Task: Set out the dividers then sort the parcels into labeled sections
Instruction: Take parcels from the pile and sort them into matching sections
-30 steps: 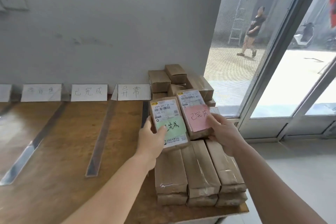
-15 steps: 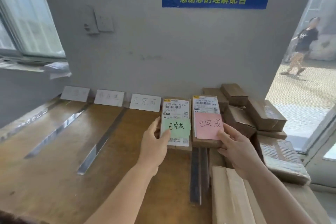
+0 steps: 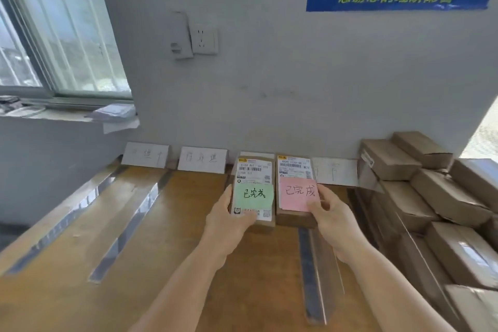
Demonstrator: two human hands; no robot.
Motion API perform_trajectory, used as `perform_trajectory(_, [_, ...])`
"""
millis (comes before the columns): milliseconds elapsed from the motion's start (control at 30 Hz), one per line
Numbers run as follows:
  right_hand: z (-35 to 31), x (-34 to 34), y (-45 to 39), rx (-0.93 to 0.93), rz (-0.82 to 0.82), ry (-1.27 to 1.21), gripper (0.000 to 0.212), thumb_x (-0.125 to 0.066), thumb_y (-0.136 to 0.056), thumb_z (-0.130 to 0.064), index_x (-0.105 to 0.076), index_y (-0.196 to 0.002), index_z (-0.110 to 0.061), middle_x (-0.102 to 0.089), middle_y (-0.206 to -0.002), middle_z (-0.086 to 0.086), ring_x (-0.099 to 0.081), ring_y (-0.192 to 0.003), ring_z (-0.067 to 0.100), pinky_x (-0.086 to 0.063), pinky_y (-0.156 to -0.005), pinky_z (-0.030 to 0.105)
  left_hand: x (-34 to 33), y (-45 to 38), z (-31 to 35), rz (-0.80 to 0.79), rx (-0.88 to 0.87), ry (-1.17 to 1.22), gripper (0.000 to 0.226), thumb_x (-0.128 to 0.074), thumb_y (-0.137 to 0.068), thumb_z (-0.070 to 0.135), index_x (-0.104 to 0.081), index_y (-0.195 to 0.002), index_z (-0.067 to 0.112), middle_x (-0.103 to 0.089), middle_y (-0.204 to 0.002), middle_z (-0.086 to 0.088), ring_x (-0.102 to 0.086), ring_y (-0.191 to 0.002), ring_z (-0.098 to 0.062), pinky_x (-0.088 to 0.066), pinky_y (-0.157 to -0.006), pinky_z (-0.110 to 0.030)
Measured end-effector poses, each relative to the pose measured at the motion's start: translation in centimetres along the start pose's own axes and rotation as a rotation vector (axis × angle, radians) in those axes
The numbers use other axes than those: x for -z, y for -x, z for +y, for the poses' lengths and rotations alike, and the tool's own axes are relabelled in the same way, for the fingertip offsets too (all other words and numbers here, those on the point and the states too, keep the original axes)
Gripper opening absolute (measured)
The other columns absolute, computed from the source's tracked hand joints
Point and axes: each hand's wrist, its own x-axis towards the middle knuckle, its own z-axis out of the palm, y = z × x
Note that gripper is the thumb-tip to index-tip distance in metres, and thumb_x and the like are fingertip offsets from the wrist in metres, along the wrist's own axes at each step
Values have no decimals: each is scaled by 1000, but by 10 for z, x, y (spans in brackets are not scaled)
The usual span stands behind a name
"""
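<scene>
Both hands are doing the carrying at once: left hand (image 3: 229,221) is gripping the parcel with the green note (image 3: 253,191), right hand (image 3: 332,219) is pinching the one with the pink note (image 3: 296,191). They're being held side by side, labels up, over the wooden table (image 3: 67,296) at the back, between two clear dividers (image 3: 124,234). My guess is that's so the handwritten notes can be matched to the white section cards (image 3: 202,159) leaning on the wall. Both notes are showing the same characters, so they're probably heading into one section. I can't tell if the parcels are touching the table yet. Unsorted brown parcels (image 3: 442,196) are sitting stacked on the right.
</scene>
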Motion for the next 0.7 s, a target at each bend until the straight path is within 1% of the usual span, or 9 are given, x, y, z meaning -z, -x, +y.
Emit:
perform_trajectory(33, [-1,-8,-2,-9,3,32,51,-49,-100,-26,-32,-149,-32,-56,-137,-5,-51,-124,19,-47,-96,38,7,-8,-5,-38,-4,-56,69,-76,-81,20,-41,-135,43,-65,-116,19,-60,-106,-3,-52,-80,-19])
perform_trajectory(100, [-1,-19,-6,-47,-7,73,61,-52,-99,-25,-22,-151,-36,-53,-139,-5,-50,-126,22,-45,-100,42,16,-24,-14,-82,-20,-162,86,-81,-71,25,-34,-140,43,-62,-117,18,-61,-105,-7,-55,-82,-27])
perform_trajectory(133, [-1,-22,-9,-58,-19,89,64,-55,-97,-25,-21,-150,-38,-53,-139,-6,-51,-124,22,-46,-98,41,17,-32,-16,-99,-29,-205,94,-82,-68,24,-27,-142,45,-60,-118,17,-60,-105,-10,-56,-81,-29])
perform_trajectory(167, [-1,-25,-11,-62,-34,111,68,-59,-95,-25,-22,-150,-39,-54,-138,-6,-52,-121,20,-47,-95,38,17,-39,-18,-120,-42,-243,102,-82,-68,21,-20,-144,47,-59,-119,15,-60,-103,-10,-56,-77,-28])
perform_trajectory(233, [0,-29,-19,-77,-82,184,75,-67,-89,-25,-25,-149,-38,-53,-136,-6,-53,-114,17,-46,-88,30,13,-53,-21,-167,-61,-332,109,-80,-70,16,-10,-148,47,-56,-120,11,-60,-99,-11,-58,-73,-29])
perform_trajectory(333, [3,-37,-41,-99,-155,352,83,-73,-83,-26,-25,-150,-36,-48,-139,-1,-56,-100,13,-47,-75,23,3,-77,-24,-194,-8,-480,102,-76,-76,17,-12,-150,44,-43,-122,3,-54,-104,-19,-57,-80,-37])
perform_trajectory(400, [5,-44,-60,-113,-178,452,84,-73,-83,-26,-24,-150,-36,-43,-142,2,-60,-94,15,-53,-73,24,-5,-96,-27,-192,30,-529,95,-71,-80,13,-14,-151,40,-40,-126,-1,-50,-108,-22,-56,-83,-38])
perform_trajectory(567, [16,-58,-112,-124,-233,643,79,-68,-88,-24,-21,-151,-31,-42,-138,6,-59,-96,17,-54,-77,26,-29,-141,-36,-170,103,-630,88,-61,-87,4,-13,-153,36,-34,-137,-6,-43,-119,-25,-52,-90,-34])
perform_trajectory(700, [33,-69,-150,-136,-298,718,75,-64,-90,-22,-21,-152,-29,-43,-135,6,-54,-102,17,-50,-85,26,-47,-172,-48,-178,175,-708,83,-58,-90,5,-13,-153,35,-29,-140,-8,-42,-122,-26,-49,-96,-37])
